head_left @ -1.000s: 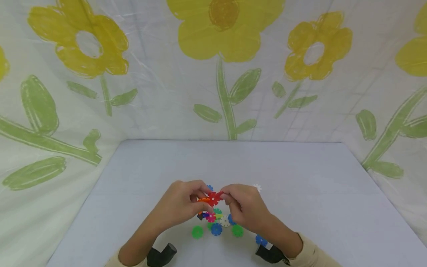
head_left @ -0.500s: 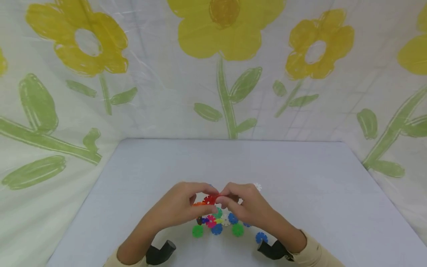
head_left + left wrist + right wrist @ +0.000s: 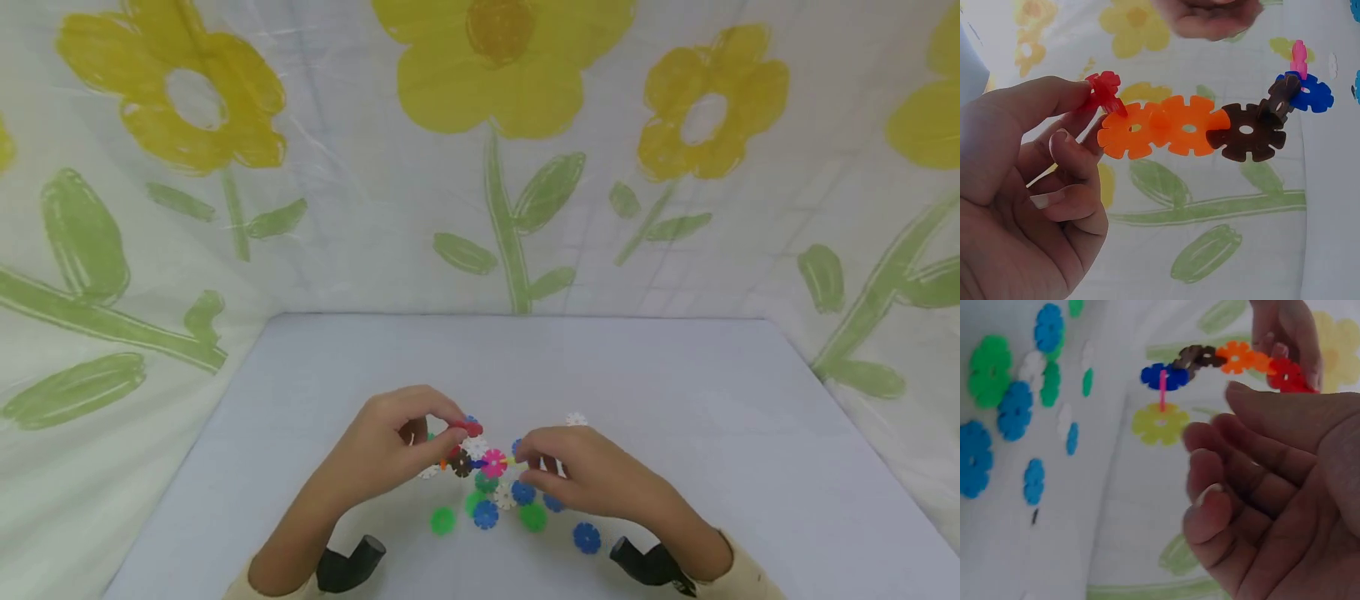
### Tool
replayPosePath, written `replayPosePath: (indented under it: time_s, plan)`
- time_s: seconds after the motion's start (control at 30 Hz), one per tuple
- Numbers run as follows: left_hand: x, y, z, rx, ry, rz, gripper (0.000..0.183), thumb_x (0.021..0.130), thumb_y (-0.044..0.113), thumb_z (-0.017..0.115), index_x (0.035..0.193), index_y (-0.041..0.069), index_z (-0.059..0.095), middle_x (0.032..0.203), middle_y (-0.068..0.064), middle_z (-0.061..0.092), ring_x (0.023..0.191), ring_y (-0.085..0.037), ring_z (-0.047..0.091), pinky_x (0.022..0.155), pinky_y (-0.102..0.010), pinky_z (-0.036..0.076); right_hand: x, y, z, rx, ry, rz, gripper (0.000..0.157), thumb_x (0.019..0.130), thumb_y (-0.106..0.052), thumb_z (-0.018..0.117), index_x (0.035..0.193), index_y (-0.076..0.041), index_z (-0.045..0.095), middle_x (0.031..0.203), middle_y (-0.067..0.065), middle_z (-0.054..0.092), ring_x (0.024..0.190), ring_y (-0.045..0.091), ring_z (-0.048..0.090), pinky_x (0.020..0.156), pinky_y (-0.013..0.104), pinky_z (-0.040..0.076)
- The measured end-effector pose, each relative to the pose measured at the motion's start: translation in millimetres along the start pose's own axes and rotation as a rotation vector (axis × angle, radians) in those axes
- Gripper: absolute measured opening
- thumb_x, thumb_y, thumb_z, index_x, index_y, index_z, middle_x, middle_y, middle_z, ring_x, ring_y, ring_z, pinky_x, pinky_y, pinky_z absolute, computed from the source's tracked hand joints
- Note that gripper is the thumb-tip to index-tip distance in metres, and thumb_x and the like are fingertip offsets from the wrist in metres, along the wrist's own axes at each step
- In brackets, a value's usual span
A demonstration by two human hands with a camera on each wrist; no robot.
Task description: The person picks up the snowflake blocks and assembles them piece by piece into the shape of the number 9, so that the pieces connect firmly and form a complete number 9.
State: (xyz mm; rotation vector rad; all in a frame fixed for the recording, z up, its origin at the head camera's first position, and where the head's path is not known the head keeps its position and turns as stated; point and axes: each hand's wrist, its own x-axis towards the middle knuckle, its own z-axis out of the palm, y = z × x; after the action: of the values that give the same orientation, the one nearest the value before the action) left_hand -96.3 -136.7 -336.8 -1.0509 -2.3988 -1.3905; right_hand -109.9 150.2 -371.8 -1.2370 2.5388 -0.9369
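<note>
My left hand (image 3: 397,442) pinches a red notched disc (image 3: 1105,94) between thumb and forefinger, at one end of a chain of interlocking plastic flower discs. From the red end, the chain runs through orange discs (image 3: 1188,111), brown discs (image 3: 1244,149), a blue disc (image 3: 1317,101) and a pink disc (image 3: 1299,55) to a yellow disc (image 3: 1147,430). The chain hangs above the table. My right hand (image 3: 592,475) is by the yellow end, fingers loosely bent. In the right wrist view nothing is between its thumb and fingers, and the yellow disc stands apart from them.
Loose discs lie on the white table (image 3: 360,358) beneath and around my hands. Among them are a green disc (image 3: 442,521), a blue disc (image 3: 587,537) and a white disc (image 3: 576,419). A flower-painted cloth (image 3: 337,233) encloses the back and sides.
My right hand has let go of the red disc and moved right, towards the chain's yellow end. My left hand keeps the red end and has shifted slightly up and left.
</note>
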Motion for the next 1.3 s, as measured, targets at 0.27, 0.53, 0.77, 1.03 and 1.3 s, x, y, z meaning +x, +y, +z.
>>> replayPosePath:
  time_s: [0.27, 0.53, 0.77, 1.03, 1.3]
  plan:
    - [0.8, -0.8, 1.2, 0.022, 0.021, -0.012, 0.014, 0.088, 0.010, 0.078, 0.093, 0.022, 0.072, 0.090, 0.012, 0.067, 0.065, -0.009, 0.053, 0.053, -0.025, 0.048, -40.7, 32.1, 14.2, -0.075, -0.150, 0.223, 0.014, 0.086, -0.018, 0.080, 0.095, -0.018, 0.069, 0.077, -0.020, 0.053, 0.065, 0.002, 0.048, 0.059, 0.021, 0.045]
    - [0.8, -1.9, 2.5, 0.038, 0.032, -0.004, 0.015, 0.088, 0.009, 0.078, 0.094, 0.021, 0.073, 0.090, 0.013, 0.068, 0.069, -0.008, 0.055, 0.056, -0.025, 0.050, -58.5, 41.8, 25.4, -0.048, -0.231, 0.328, 0.028, 0.076, -0.021, 0.088, 0.087, -0.024, 0.062, 0.075, -0.015, 0.051, 0.069, 0.003, 0.046, 0.062, 0.023, 0.044]
    - [1.9, -2.2, 3.7, 0.050, 0.030, -0.014, 0.014, 0.087, 0.010, 0.079, 0.095, 0.021, 0.074, 0.092, 0.013, 0.067, 0.071, -0.007, 0.056, 0.055, -0.024, 0.050, -58.4, 40.8, 23.7, 0.031, -0.243, 0.270, 0.027, 0.082, -0.017, 0.083, 0.083, -0.025, 0.057, 0.072, -0.017, 0.051, 0.065, 0.000, 0.045, 0.058, 0.021, 0.043]
    - [2.9, -0.9, 5.1, 0.075, 0.029, -0.049, 0.011, 0.088, 0.016, 0.079, 0.097, 0.022, 0.076, 0.091, 0.016, 0.063, 0.071, -0.008, 0.054, 0.057, -0.024, 0.049, -46.2, 35.8, 8.5, 0.327, -0.068, 0.124, 0.018, 0.095, -0.020, 0.071, 0.108, -0.017, 0.060, 0.071, -0.008, 0.060, 0.059, 0.002, 0.050, 0.053, 0.023, 0.050]
    - [0.7, -1.4, 8.4, 0.101, 0.016, -0.006, 0.012, 0.090, 0.013, 0.077, 0.099, 0.021, 0.074, 0.088, 0.018, 0.064, 0.073, -0.005, 0.054, 0.058, -0.023, 0.050, -29.4, 18.5, -4.6, 0.740, 0.160, 0.022, 0.018, 0.100, 0.002, 0.058, 0.117, 0.000, 0.054, 0.075, 0.012, 0.065, 0.054, 0.023, 0.058, 0.050, 0.031, 0.055]
